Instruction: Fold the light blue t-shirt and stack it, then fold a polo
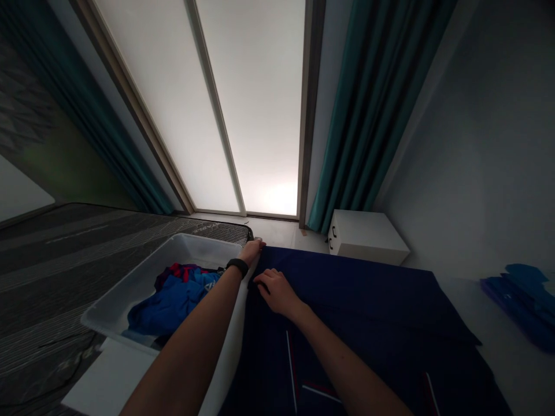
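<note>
A dark navy garment lies spread in front of me, with thin white and red trim lines on its lower part. My left hand, with a black band on the wrist, is closed at the garment's far left corner; its fingertips are partly hidden. Nearer to me, my right hand rests on the left edge of the cloth, fingers bent and pinching the fabric. Under my left forearm stands a translucent plastic bin holding crumpled clothes, among them a blue garment and a red-and-dark one.
A white cabinet with dark handles stands beyond the garment at right. Blue plastic-looking packages lie at the far right. A dark grey striped mattress or bed extends at left. Frosted sliding doors and teal curtains are behind.
</note>
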`<action>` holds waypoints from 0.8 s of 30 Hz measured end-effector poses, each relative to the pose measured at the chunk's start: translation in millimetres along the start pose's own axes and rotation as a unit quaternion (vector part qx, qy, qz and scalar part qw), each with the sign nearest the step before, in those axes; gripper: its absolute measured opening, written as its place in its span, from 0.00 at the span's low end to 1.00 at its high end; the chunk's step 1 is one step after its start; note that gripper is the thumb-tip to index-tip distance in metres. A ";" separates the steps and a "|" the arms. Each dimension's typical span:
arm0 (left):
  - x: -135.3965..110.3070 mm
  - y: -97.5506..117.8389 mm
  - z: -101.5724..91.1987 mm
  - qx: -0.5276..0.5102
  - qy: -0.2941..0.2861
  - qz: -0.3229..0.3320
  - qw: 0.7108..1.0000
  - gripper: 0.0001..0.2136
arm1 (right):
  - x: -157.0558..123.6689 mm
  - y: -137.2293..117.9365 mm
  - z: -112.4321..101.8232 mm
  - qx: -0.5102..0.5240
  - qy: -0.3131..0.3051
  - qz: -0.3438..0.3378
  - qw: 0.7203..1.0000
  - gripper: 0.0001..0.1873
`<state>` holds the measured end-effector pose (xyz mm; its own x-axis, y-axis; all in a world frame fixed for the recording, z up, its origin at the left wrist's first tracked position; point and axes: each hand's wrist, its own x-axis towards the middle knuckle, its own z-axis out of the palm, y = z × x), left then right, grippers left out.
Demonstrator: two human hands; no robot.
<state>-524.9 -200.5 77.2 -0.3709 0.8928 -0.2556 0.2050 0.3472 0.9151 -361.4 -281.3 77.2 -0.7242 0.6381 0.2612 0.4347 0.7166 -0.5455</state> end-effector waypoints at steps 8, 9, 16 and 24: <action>1.5 0.7 0.7 -0.003 0.001 0.000 1.000 0.17 | -11.0 -11.7 -2.4 -0.137 -0.107 -0.047 0.984 0.20; 1.4 0.8 0.5 -0.002 0.001 0.000 1.000 0.17 | -11.7 -13.1 -2.3 -0.148 -0.109 -0.043 0.982 0.21; 0.4 0.5 -1.2 0.013 -0.005 0.010 1.000 0.18 | -10.3 -21.6 -3.2 -0.168 -0.099 -0.054 0.979 0.23; 3.1 -5.8 1.9 0.055 0.001 0.058 0.997 0.15 | -12.4 -24.6 -2.1 -0.121 -0.147 -0.070 0.979 0.24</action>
<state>-525.6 -199.3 70.5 -0.3405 0.9283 -0.1493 0.3440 0.2708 0.8991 -361.9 -306.2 89.1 -0.8927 0.4465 0.0606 0.4089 0.8593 -0.3071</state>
